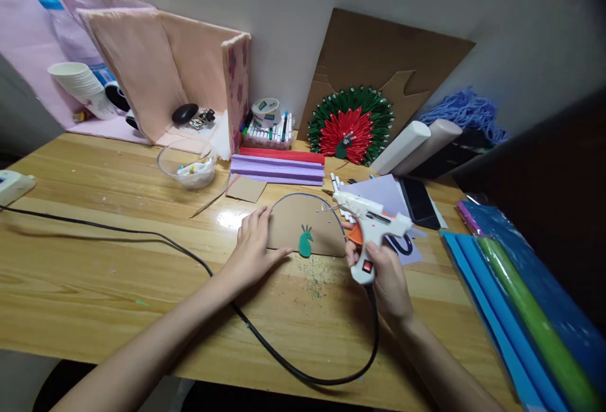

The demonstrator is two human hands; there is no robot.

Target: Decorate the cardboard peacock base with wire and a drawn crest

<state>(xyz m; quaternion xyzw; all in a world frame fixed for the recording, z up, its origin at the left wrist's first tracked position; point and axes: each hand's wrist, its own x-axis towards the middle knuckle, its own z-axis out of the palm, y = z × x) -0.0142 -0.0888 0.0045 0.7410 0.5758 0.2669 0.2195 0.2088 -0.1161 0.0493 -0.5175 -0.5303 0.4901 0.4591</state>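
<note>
A half-round piece of brown cardboard lies flat on the wooden table, with a small teal peacock cut-out on its near edge. My left hand rests on the cardboard's left edge, fingers stretched flat and pressing it down. My right hand is wrapped round the grip of a white hot glue gun. The gun's nozzle points left over the cardboard's right upper edge. Its black cable loops over the table's near edge and runs off to the left.
A finished red and green peacock fan leans on cardboard at the back. Purple and red crepe rolls, a marker set, a tape roll, a clear bowl, two white tubes, a phone and blue and green paper rolls surround the work.
</note>
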